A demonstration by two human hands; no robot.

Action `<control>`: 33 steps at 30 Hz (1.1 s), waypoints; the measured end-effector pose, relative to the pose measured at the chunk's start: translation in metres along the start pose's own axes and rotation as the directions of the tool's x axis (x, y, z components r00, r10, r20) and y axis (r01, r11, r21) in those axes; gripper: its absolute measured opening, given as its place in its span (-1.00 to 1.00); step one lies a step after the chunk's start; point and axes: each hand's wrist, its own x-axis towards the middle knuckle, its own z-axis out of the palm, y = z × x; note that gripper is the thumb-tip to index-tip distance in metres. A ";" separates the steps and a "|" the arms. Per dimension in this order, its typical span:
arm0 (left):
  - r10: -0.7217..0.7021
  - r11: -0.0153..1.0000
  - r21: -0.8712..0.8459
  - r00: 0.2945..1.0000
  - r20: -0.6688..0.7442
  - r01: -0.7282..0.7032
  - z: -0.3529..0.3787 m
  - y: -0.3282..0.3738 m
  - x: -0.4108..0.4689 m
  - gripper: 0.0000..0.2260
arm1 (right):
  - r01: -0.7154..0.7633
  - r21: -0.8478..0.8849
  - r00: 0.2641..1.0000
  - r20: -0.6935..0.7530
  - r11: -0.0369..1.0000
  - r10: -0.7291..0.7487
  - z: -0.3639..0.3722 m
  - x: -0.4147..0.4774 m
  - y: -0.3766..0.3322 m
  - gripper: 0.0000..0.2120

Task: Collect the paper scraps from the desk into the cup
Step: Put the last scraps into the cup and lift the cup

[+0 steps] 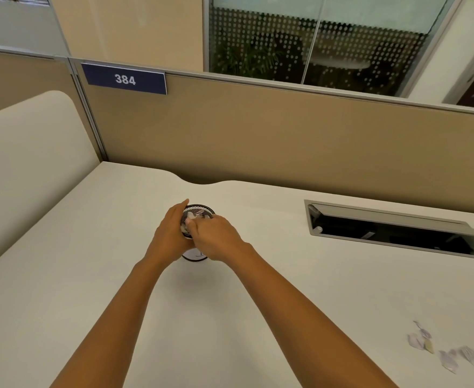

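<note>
A black mesh cup [202,210] stands upright on the white desk [90,275], a little left of centre. My left hand [171,233] wraps around the cup's left side. My right hand [216,238] is over the cup's rim with its fingers pinched on white paper scraps [191,218] at the opening. More white scraps show inside the cup. Several loose paper scraps [443,351] lie on the desk at the lower right, well away from both hands.
A cable tray [398,233] with its lid tilted open is sunk into the desk at the right. A tan partition [258,135] with a blue "384" sign [125,79] closes off the back. A cream divider [28,163] stands on the left.
</note>
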 end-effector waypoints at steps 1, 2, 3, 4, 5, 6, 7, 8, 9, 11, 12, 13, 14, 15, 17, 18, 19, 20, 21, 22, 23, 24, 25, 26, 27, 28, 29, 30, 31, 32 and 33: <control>0.014 1.000 -0.025 1.000 -0.024 -0.014 0.001 -0.001 -0.001 -0.24 | -0.001 0.002 1.000 0.024 1.000 0.001 0.001 0.000 -0.001 -0.50; 0.025 0.999 -0.046 0.999 -0.047 -0.027 0.002 -0.002 -0.002 -0.29 | -0.008 0.002 0.999 0.046 1.000 0.008 0.003 0.002 -0.002 -0.47; 0.030 0.997 -0.065 0.997 -0.065 -0.034 0.002 -0.003 -0.003 -0.34 | -0.027 -0.007 0.997 0.066 1.000 0.027 0.004 0.003 -0.003 -0.44; 0.029 0.996 -0.085 0.997 -0.077 -0.035 0.003 -0.004 -0.003 -0.37 | -0.050 -0.018 0.995 0.090 0.999 0.051 0.005 0.005 -0.004 -0.41; 0.020 0.994 -0.109 0.996 -0.084 -0.030 0.004 -0.004 -0.003 -0.39 | -0.068 -0.026 0.991 0.114 0.997 0.070 0.006 0.008 -0.005 -0.39; 0.009 0.991 -0.133 0.996 -0.087 -0.021 0.004 -0.004 -0.004 -0.39 | -0.079 -0.027 0.987 0.135 0.996 0.082 0.006 0.010 -0.006 -0.38; -0.001 0.988 -0.153 0.996 -0.088 -0.012 0.004 -0.004 -0.003 -0.39 | -0.096 -0.009 0.984 0.149 0.995 0.096 0.006 0.012 -0.006 -0.37; -0.011 0.986 -0.169 0.996 -0.087 -0.004 0.005 -0.004 -0.003 -0.38 | -0.122 0.020 0.980 0.159 0.992 0.117 0.005 0.014 -0.006 -0.37; -0.018 0.984 -0.178 0.996 -0.086 0.003 0.006 -0.004 -0.003 -0.37 | -0.145 0.048 0.977 0.165 0.988 0.135 0.004 0.015 -0.006 -0.37; -0.029 0.984 -0.177 0.996 -0.087 0.013 0.006 -0.002 -0.003 -0.34 | -0.181 0.078 0.966 0.199 0.980 0.163 0.002 0.017 -0.007 -0.37; -0.032 0.985 -0.172 0.996 -0.086 0.017 0.005 -0.001 -0.004 -0.30 | -0.190 0.090 0.960 0.223 0.978 0.166 0.002 0.018 -0.006 -0.38; -0.035 0.985 -0.171 0.996 -0.080 0.021 0.005 -0.001 -0.005 -0.25 | -0.196 0.115 0.958 0.235 0.974 0.165 0.002 0.020 -0.004 -0.39; -0.040 0.984 -0.175 0.997 -0.072 0.027 0.004 0.000 -0.006 -0.19 | -0.208 0.145 0.957 0.234 0.967 0.171 0.000 0.020 -0.003 -0.41; -0.045 0.984 -0.175 0.997 -0.061 0.034 0.003 0.000 -0.007 -0.14 | -0.203 0.160 0.963 0.210 0.966 0.167 -0.002 0.019 0.000 -0.43; -0.049 0.989 -0.144 0.998 -0.046 0.042 0.002 0.001 -0.007 -0.10 | -0.129 0.099 0.987 0.110 0.987 0.118 -0.007 0.011 0.002 -0.49; -0.048 0.993 -0.110 0.998 -0.045 0.043 0.001 0.003 -0.007 -0.09 | -0.090 0.065 0.996 0.019 0.994 0.089 -0.009 0.005 0.003 -0.52; -0.043 0.997 -0.066 0.998 -0.046 0.040 0.001 0.004 -0.007 -0.08 | -0.040 0.035 0.995 -0.091 0.999 0.043 -0.011 -0.001 0.005 -0.55; -0.035 0.999 -0.018 0.998 -0.049 0.034 0.000 0.006 -0.007 -0.08 | -0.009 0.045 0.983 -0.182 0.999 0.017 -0.012 -0.007 0.007 -0.58; -0.026 0.999 0.027 0.998 -0.050 0.028 0.000 0.008 -0.007 -0.08 | 0.017 0.066 0.969 -0.249 0.998 0.000 -0.014 -0.012 0.010 -0.60; -0.021 0.997 0.068 0.999 -0.049 0.025 0.000 0.011 -0.008 -0.07 | 0.040 0.103 0.953 -0.303 0.994 -0.007 -0.016 -0.017 0.015 -0.62; -0.020 0.994 0.105 0.999 -0.048 0.025 0.000 0.013 -0.009 -0.07 | 0.057 0.140 0.942 -0.335 0.989 -0.007 -0.018 -0.022 0.020 -0.63; -0.021 0.991 0.133 0.998 -0.052 0.028 0.000 0.016 -0.011 -0.07 | 0.067 0.181 0.933 -0.360 0.981 0.003 -0.020 -0.028 0.024 -0.65; -0.021 0.988 0.151 0.998 -0.061 0.030 0.001 0.019 -0.013 -0.08 | 0.077 0.212 0.924 -0.382 0.974 0.010 -0.022 -0.034 0.030 -0.68; -0.016 0.986 0.163 0.997 -0.072 0.028 0.002 0.023 -0.016 -0.10 | 0.084 0.244 0.914 -0.406 0.966 0.023 -0.025 -0.040 0.035 -0.70; -0.006 0.986 0.168 0.996 -0.085 0.020 0.003 0.028 -0.019 -0.11 | 0.084 0.270 0.902 -0.430 0.959 0.042 -0.027 -0.046 0.041 -0.72; 0.012 0.986 0.167 0.995 -0.099 0.005 0.005 0.033 -0.021 -0.14 | 0.078 0.288 0.890 -0.452 0.954 0.063 -0.029 -0.053 0.048 -0.74; 0.031 0.988 0.155 0.993 -0.116 -0.012 0.007 0.040 -0.024 -0.18 | 0.071 0.310 0.881 -0.466 0.948 0.087 -0.032 -0.060 0.055 -0.76; 0.047 0.991 0.131 0.990 -0.133 -0.030 0.009 0.046 -0.027 -0.23 | 0.057 0.333 0.874 -0.473 0.941 0.114 -0.034 -0.069 0.063 -0.77; 0.065 0.994 0.102 0.987 -0.150 -0.050 0.012 0.054 -0.031 -0.28 | 0.042 0.352 0.867 -0.478 0.935 0.141 -0.037 -0.078 0.071 -0.78; 0.085 0.995 0.070 0.983 -0.164 -0.075 0.016 0.062 -0.035 -0.33 | 0.026 0.367 0.860 -0.482 0.930 0.166 -0.040 -0.087 0.080 -0.78; 0.110 0.994 0.037 0.979 -0.173 -0.106 0.021 0.071 -0.040 -0.38 | 0.010 0.378 0.852 -0.487 0.926 0.190 -0.042 -0.097 0.090 -0.79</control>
